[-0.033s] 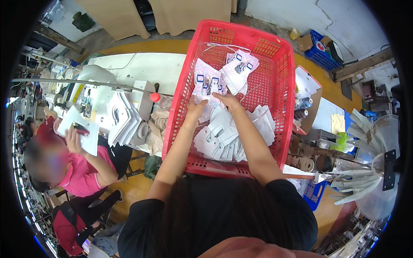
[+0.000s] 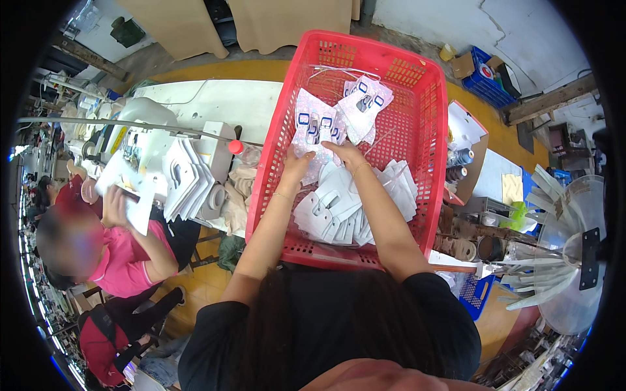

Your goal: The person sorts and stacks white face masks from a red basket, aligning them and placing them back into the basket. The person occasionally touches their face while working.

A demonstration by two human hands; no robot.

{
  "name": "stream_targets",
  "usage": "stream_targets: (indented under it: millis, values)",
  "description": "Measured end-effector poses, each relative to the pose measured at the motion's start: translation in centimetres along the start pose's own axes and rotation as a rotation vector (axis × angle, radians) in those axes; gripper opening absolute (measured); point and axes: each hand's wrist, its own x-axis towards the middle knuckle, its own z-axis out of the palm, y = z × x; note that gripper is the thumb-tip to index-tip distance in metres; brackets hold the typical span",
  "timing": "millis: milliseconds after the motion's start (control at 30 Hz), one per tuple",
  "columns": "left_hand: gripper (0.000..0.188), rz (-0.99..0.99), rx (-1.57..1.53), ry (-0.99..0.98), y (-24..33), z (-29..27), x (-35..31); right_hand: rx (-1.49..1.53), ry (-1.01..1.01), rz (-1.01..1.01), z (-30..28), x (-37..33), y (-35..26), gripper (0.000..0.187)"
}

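Note:
My left hand (image 2: 297,165) and my right hand (image 2: 347,154) are side by side inside a red plastic basket (image 2: 259,195). Between them they grip the near end of a stack of pale pink patterned pieces (image 2: 305,135) with dark blue marks, thumbs on top. Some fingers are hidden beneath the stack. A second bundle of like pieces (image 2: 360,120) lies just beyond, to the right. Below my hands, partly under my right forearm, several white cut pieces with cut-out openings (image 2: 329,205) rest in a loose pile.
At left, a co-worker in pink handles a white piece (image 2: 138,212) by a sewing machine (image 2: 147,120). White pieces (image 2: 184,179) and a red-capped bottle (image 2: 244,151) stand on the table. On the right are thread cones (image 2: 460,158) and a fan (image 2: 574,254).
The co-worker's hand and the white piece have shifted, and the piece is now tilted and blurred. My hands stay almost still on the patterned stack.

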Motion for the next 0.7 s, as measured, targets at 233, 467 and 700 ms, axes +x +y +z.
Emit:
stream_targets:
  millis: [233, 467, 700]
  values:
    - [0.087, 0.107, -0.018, -0.046, 0.6, -0.5, 0.4, 0.368, -0.159, -0.331, -1.9, -2.7, -1.4, 0.061]
    - [0.074, 0.497, 0.11, 0.072, 6.1, -0.6, -2.9, 0.602, -0.246, -0.413, -5.8, -4.2, -7.8, 0.058]
    - [0.055, 0.617, -0.096, -0.008, 11.1, -2.2, -5.6, 0.119, -0.349, -0.495, -6.6, -11.3, -16.6, 0.069]
